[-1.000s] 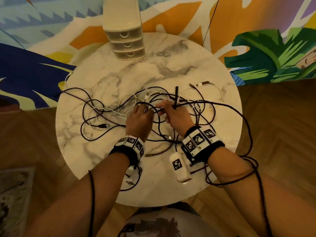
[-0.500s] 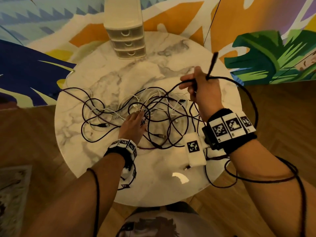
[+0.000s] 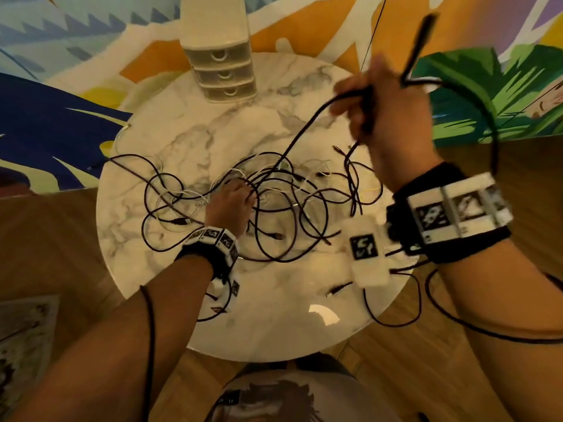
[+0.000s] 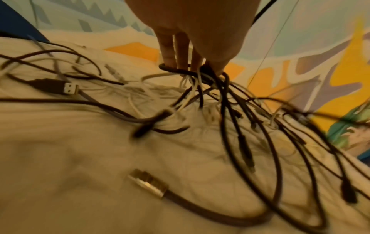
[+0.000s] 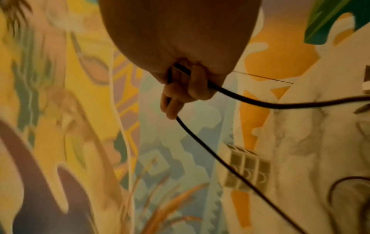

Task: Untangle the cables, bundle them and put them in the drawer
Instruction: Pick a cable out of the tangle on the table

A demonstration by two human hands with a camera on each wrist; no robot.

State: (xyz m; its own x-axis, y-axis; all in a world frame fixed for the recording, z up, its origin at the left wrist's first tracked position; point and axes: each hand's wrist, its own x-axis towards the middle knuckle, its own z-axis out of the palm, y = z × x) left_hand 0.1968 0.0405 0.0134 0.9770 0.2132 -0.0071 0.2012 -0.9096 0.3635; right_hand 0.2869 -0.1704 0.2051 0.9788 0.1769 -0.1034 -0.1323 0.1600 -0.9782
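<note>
A tangle of black and white cables (image 3: 274, 202) lies spread over the round marble table (image 3: 274, 324). My left hand (image 3: 231, 202) presses down on the knot in the middle; its straight fingertips (image 4: 181, 63) pin several strands (image 4: 200, 82). My right hand (image 3: 374, 105) is raised high over the table's far right and grips one black cable (image 3: 298, 138) that runs taut down into the tangle. Its plug end (image 3: 420, 41) sticks up past the fist. In the right wrist view the fingers (image 5: 180, 91) curl round that cable (image 5: 260, 102).
A small cream unit with three drawers (image 3: 224, 74), all closed, stands at the table's far edge. Loose USB plugs (image 4: 66, 88) lie left of the knot. Cable loops hang over the near right rim (image 3: 396, 312). Wooden floor and a painted wall surround the table.
My right hand has risen and moved back to the right, drawing the black cable up out of the tangle. The left hand has stayed pressed on the knot.
</note>
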